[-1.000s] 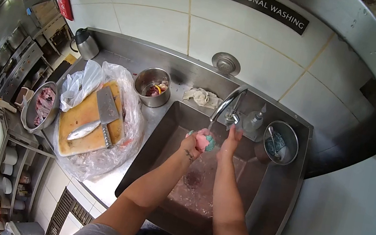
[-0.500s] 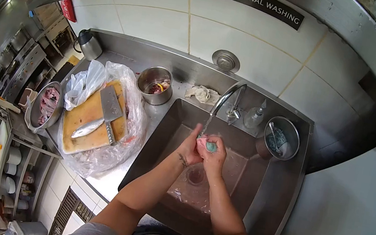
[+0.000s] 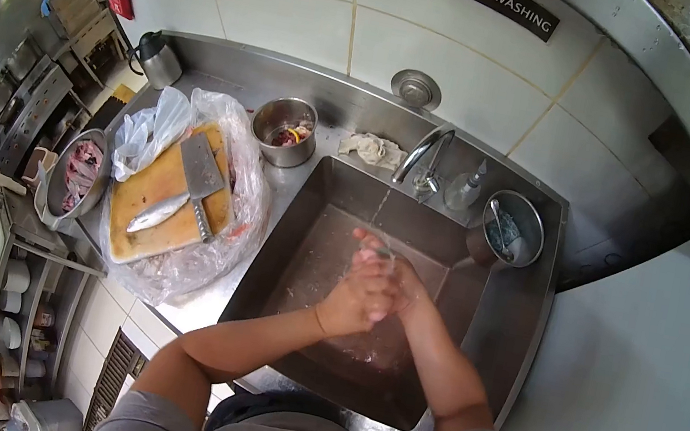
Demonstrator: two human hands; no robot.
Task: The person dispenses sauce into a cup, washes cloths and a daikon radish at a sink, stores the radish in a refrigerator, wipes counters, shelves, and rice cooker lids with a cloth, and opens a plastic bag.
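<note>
Over the sink (image 3: pixel 259 283), my left hand (image 3: pixel 360 297) is closed, its fingers folded over the other hand. My right hand (image 3: pixel 406 289) presses against it, with reddish fingertips poking out beyond. Both are wet and slightly blurred. Between the palms, whatever is held, if anything, is hidden; a pale, glassy patch shows near the fingers. A thin stream of water falls from the curved tap (image 3: pixel 423 151) just beyond them.
Left of the sink, a cleaver (image 3: pixel 202 172) and a whole fish (image 3: pixel 158 213) lie on a cutting board (image 3: pixel 129 237) over clear plastic (image 3: pixel 248 198). Around stand a steel pot (image 3: pixel 269 147), a bowl of fish pieces (image 3: pixel 58 193), a cloth (image 3: pixel 372 149), a pump bottle (image 3: pixel 464 190) and a steel container (image 3: pixel 534 240).
Both hands have drawn down from the tap and clasped together, the left now over the right. The pink and green thing seen between them earlier no longer shows clearly. The view has shifted slightly.
</note>
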